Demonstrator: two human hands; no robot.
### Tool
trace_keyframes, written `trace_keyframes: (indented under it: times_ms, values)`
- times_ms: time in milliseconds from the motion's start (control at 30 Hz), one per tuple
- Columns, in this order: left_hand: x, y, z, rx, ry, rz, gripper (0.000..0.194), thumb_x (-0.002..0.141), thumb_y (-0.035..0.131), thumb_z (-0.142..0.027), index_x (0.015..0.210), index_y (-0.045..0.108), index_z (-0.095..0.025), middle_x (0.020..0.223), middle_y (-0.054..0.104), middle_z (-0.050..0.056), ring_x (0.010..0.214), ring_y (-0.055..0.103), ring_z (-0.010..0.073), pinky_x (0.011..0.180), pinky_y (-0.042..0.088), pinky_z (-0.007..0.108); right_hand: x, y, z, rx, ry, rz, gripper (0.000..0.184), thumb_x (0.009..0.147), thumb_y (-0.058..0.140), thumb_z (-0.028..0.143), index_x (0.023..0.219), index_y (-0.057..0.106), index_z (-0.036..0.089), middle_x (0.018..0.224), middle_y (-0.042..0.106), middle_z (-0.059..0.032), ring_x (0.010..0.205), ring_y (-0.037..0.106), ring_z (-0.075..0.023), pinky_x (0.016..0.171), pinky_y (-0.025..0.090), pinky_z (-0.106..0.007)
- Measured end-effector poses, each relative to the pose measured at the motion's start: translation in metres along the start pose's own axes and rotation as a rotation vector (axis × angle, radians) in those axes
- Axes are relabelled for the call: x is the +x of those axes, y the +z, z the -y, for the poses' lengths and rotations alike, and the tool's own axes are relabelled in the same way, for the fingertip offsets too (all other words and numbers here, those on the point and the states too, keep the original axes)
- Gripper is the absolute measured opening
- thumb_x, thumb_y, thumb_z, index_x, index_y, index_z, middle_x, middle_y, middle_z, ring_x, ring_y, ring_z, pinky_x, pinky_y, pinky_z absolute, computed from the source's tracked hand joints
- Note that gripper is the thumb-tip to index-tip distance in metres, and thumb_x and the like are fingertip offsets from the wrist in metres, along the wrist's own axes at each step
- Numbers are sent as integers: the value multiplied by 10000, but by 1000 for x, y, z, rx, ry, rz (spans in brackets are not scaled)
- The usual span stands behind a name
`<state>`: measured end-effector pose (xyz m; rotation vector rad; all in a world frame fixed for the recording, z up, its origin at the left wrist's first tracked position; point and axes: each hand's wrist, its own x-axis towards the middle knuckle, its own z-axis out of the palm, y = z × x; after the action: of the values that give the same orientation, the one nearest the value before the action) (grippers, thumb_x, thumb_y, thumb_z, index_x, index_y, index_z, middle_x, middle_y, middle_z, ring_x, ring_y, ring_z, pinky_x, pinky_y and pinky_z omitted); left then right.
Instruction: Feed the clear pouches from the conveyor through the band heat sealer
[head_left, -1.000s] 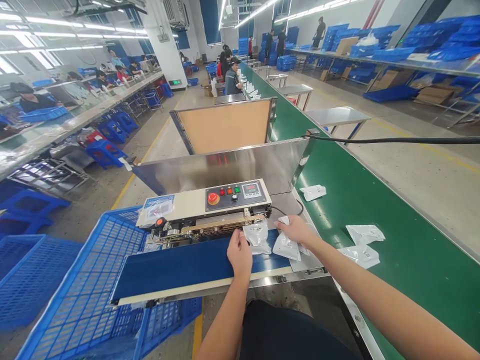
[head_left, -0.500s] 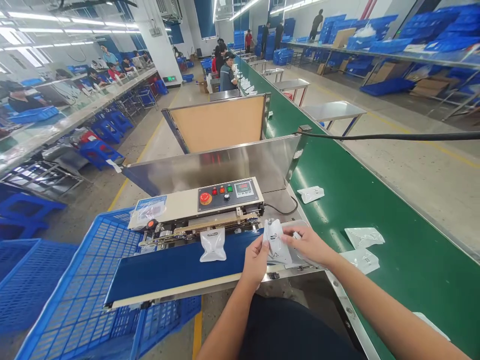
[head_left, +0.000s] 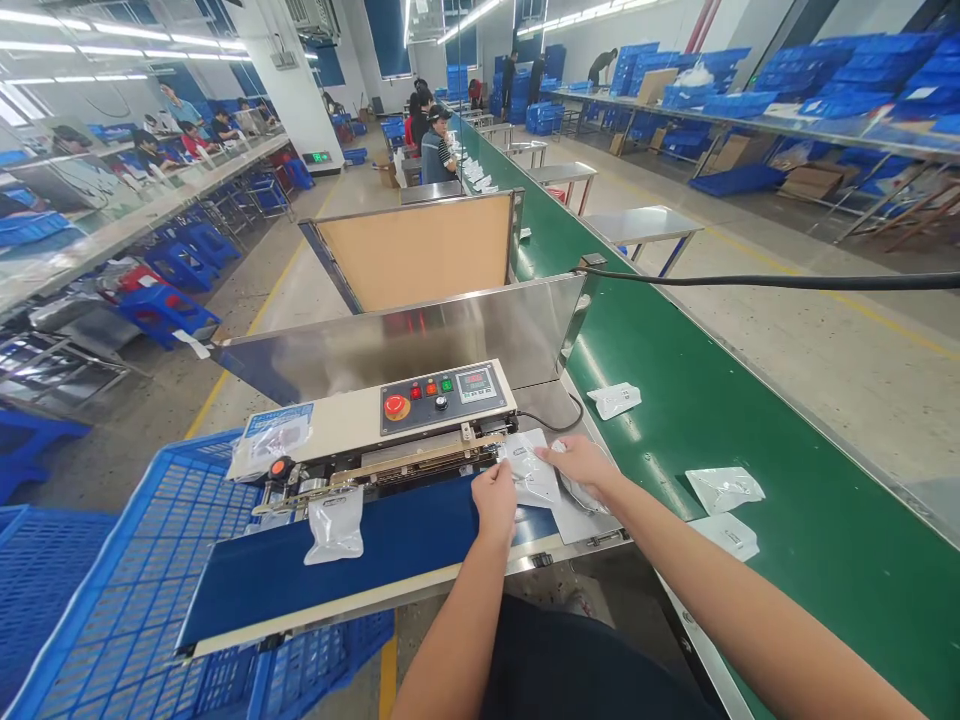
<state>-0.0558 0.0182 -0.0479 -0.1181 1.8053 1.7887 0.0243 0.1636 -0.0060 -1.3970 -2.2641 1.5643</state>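
One white pouch (head_left: pixel 535 484) was pinched by the left hand (head_left: pixel 495 502) and the right hand (head_left: pixel 585 464) at the right end of the cream machine (head_left: pixel 341 420); another pouch (head_left: pixel 335 526) was placed farther left, over the blue belt (head_left: pixel 420 532).

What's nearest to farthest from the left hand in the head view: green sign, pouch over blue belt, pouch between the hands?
1. Pouch between left hand and right hand: left hand's right side.
2. Pouch over blue belt: left of that hand.
3. Green sign: on the distant pillar.
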Motion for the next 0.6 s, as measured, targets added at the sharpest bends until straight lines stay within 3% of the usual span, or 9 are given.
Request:
trace_keyframes:
  times_ms: [100, 167, 233, 300, 333, 400, 500, 533, 600]
  values:
    - [5, -21, -5, 6, 0, -27, 451, 767, 834, -593, 765, 810, -143, 658, 706, 49, 746, 686, 246, 716, 555, 334, 1, 13, 17, 32, 49, 88, 487, 737, 827, 584, 576, 553, 215, 591, 611, -4, 612, 554, -166, 554, 383, -265]
    - [3, -42, -8, 16, 13, -67, 426, 776, 849, -562, 849, 828, -143, 795, 774, 90, 852, 720, 280, 793, 575, 358, -4, 15, 20, 24, 63, 129, 446, 699, 872, 560, 602, 623, 203, 680, 695, -38, 707, 626, -200, 605, 437, -268]
    - [-6, -63, -11, 50, 96, -172, 441, 790, 862, -526, 1032, 837, -158, 1056, 810, 141, 1039, 730, 316, 931, 572, 389, -13, 10, 18, 27, 48, 121, 366, 655, 912, 512, 738, 741, 200, 882, 782, -67, 868, 685, -239, 701, 494, -272]
    - [-21, -78, -12, 116, 236, -265, 510, 814, 854, -520, 1204, 806, -194, 1291, 762, 159, 1210, 690, 334, 1068, 527, 420, -26, 2, 15, 62, 29, 88, 417, 615, 932, 457, 929, 800, 216, 1041, 799, -76, 967, 703, -261, 771, 526, -288]
    - [-31, -81, -12, 147, 288, -256, 524, 828, 841, -536, 1233, 797, -206, 1330, 746, 162, 1242, 678, 339, 1101, 511, 434, -35, -1, 14, 103, 22, 83, 465, 610, 928, 437, 1001, 805, 218, 1071, 798, -81, 971, 710, -264, 787, 538, -300]
    - [-50, -77, -14, 168, 311, -79, 518, 865, 795, -585, 1215, 806, -202, 1295, 759, 170, 1223, 691, 348, 1105, 516, 456, -51, -3, 15, 242, 0, 125, 508, 634, 899, 428, 1081, 802, 208, 1074, 800, -94, 949, 725, -268, 812, 562, -329]
    - [-72, -49, -21, 83, 261, 352, 545, 959, 671, -623, 1268, 798, -192, 1221, 786, 161, 1165, 716, 329, 1085, 532, 445, -72, -1, 25, 476, -89, 215, 483, 693, 856, 450, 1108, 815, 207, 1149, 799, -119, 1068, 734, -302, 934, 577, -375]
    - [-77, -39, -24, 68, 266, 442, 549, 986, 630, -625, 1275, 798, -189, 1188, 792, 154, 1131, 719, 318, 1068, 537, 430, -76, 0, 27, 517, -123, 218, 475, 704, 850, 461, 1108, 824, 213, 1199, 791, -127, 1134, 721, -319, 980, 570, -391]
    - [-81, -21, -31, 63, 296, 506, 554, 997, 603, -641, 1200, 828, -177, 1096, 798, 144, 1045, 715, 299, 1001, 552, 392, -81, 1, 30, 548, -153, 189, 485, 708, 848, 485, 1117, 839, 226, 1280, 771, -131, 1222, 692, -348, 1039, 553, -424]
